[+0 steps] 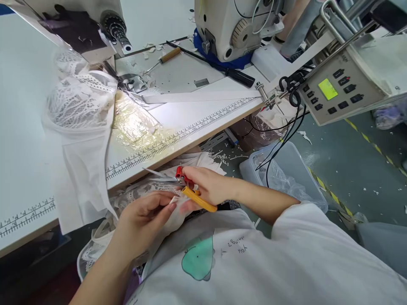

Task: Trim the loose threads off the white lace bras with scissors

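My right hand [212, 184] grips scissors [201, 201] with one red and one yellow handle. Their blades point left, slightly apart, just below the table edge. Fingers of my left hand [140, 220] pinch a piece of white fabric [173, 214] close beside the scissors. More white lace fabric [135, 194] lies beneath both hands, partly hidden by them. To the left, a white lace bra [81, 108] rests under the sewing machine head [79, 29] and hangs over the table edge. Neither hand touches it.
A white strip [197, 97] runs across the table [203, 114] from a feeder box [337, 84] to the machine. A screwdriver [240, 77] and a wooden-handled awl [170, 55] lie behind it. Black cables [286, 131] hang above a plastic bin [286, 165]. Another person's arm [292, 19] shows behind.
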`<move>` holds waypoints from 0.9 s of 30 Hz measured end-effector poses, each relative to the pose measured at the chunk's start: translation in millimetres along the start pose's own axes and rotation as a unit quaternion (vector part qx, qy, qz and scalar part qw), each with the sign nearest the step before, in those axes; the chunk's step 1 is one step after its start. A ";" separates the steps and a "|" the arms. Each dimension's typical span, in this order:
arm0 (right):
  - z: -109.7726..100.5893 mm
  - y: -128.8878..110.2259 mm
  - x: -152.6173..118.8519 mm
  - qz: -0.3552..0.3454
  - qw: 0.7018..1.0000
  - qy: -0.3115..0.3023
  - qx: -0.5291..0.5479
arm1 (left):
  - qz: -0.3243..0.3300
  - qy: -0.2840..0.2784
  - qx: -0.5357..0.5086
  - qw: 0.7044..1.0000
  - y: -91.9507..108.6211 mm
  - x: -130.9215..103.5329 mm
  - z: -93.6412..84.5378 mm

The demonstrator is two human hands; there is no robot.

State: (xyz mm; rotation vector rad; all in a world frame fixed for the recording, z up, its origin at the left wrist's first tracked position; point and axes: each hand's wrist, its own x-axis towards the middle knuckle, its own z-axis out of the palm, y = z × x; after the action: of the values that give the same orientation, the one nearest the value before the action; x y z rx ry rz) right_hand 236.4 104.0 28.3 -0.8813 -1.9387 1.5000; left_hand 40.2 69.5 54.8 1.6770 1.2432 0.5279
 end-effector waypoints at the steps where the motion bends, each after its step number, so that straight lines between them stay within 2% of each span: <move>1: -6.5 0.9 1.7 -0.020 0.999 -0.029 -0.039 | 0.011 0.005 0.006 1.000 0.7 -3.0 -1.8; 3: -17.0 3.0 5.1 -0.044 0.987 -0.097 -0.122 | 0.029 0.016 0.004 0.999 2.2 -9.8 -5.7; 5: -21.0 4.8 8.0 -0.046 0.967 -0.159 -0.196 | 0.030 0.052 -0.021 0.998 4.0 -16.6 -9.3; 9: -10.8 4.9 10.1 -0.038 0.933 -0.218 -0.284 | -0.001 0.137 -0.038 0.990 8.6 -25.5 -14.6; 15: -0.3 -3.8 7.3 -0.010 0.928 -0.200 -0.315 | -0.034 0.196 -0.038 0.979 8.3 -30.0 -17.4; 21: -1.7 -10.4 1.9 0.043 0.923 -0.189 -0.332 | -0.071 0.213 -0.096 0.970 -1.8 -31.3 -19.7; 27: 2.1 -15.0 -0.5 0.082 0.923 -0.195 -0.321 | -0.084 0.232 -0.102 0.964 -5.8 -30.7 -18.4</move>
State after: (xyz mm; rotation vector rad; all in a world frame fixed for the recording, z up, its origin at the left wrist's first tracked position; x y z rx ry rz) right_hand 232.5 99.8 42.4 -1.0915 -2.8012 1.1878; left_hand 11.0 49.9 63.9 1.2968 1.5878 0.9470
